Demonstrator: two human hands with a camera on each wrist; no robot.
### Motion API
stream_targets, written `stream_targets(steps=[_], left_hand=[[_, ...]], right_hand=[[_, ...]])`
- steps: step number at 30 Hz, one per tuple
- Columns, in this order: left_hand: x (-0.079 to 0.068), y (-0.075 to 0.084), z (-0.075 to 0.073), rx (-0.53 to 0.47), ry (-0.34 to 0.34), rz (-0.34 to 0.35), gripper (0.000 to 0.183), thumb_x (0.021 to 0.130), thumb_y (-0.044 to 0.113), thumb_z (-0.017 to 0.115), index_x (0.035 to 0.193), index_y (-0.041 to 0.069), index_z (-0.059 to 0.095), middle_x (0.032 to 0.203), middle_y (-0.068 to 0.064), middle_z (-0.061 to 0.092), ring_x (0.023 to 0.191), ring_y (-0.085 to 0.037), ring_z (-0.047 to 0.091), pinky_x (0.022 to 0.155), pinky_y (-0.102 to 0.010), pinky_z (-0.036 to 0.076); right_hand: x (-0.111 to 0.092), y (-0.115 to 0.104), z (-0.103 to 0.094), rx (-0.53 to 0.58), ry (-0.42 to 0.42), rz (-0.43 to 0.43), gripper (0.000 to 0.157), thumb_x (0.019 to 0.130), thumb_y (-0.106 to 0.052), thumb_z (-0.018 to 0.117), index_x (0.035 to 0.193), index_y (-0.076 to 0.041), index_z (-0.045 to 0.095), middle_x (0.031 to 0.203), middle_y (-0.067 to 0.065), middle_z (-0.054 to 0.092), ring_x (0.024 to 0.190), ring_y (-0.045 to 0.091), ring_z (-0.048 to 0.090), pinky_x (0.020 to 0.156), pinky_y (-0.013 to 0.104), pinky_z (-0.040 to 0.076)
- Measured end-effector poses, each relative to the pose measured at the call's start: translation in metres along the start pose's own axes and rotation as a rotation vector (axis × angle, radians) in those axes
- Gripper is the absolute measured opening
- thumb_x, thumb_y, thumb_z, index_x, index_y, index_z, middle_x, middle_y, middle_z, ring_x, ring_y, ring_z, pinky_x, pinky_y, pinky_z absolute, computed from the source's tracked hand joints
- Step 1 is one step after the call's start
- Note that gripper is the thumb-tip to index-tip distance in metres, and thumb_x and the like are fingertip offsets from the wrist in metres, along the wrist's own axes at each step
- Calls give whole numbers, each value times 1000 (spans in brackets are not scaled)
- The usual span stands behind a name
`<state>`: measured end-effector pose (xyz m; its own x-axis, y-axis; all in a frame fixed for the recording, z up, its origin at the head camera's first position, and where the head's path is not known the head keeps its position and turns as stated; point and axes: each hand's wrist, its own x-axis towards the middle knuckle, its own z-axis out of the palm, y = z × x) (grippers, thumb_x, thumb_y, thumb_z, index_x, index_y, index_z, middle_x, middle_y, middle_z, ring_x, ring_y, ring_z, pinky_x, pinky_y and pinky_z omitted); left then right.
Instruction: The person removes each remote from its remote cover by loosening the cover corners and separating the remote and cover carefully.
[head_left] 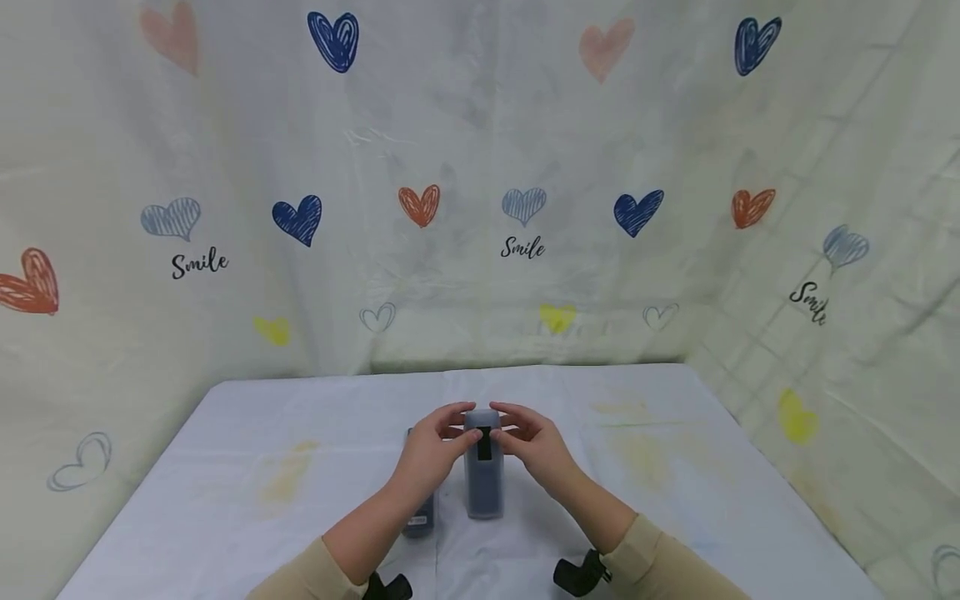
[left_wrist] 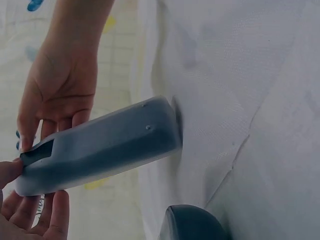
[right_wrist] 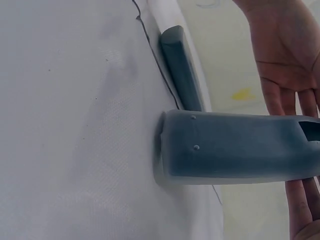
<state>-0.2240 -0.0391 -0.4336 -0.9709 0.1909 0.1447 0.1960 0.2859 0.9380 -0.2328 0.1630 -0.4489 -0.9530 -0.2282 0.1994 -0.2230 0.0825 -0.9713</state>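
A long, narrow dark blue-grey case point(head_left: 484, 490) with a translucent outer skin stands on end on the white table. Near its top is a black rectangular opening, and two small studs show close to its lower end in the left wrist view. My left hand point(head_left: 435, 443) pinches the upper left side, thumb at the opening's edge and fingers behind. From the other side my right hand point(head_left: 536, 446) pinches the upper right edge in the same way. A second dark slim object point(head_left: 420, 518) with a small white label lies just left of the case, partly hidden by my left hand.
The white tablecloth point(head_left: 615, 500) has yellowish patches and a crease line. Behind and beside it hangs a pale curtain point(head_left: 465, 275) printed with hearts and the word Smile. Black wrist mounts point(head_left: 581, 575) sit by both sleeves.
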Motion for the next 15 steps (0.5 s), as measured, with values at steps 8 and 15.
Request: stream_targets(steps=[8,15], left_hand=[[0,-3,2,18,38,12,38,90,41,72,126,30,66,121,7,66,108,-18,63,83,-41,55],[0,-3,4,-1,66,40,36,93,39,70,125,23,69,121,5,67,107,-16,64,81,-33,57]], right_hand=[[3,5,3,-21,15,-4,48,90,-15,74,136,-11,61,114,16,66,94,22,69,84,32,57],[5,5,2,-63,17,-5,45,90,-17,75,134,-16,63,114,12,67,95,24,69,85,33,57]])
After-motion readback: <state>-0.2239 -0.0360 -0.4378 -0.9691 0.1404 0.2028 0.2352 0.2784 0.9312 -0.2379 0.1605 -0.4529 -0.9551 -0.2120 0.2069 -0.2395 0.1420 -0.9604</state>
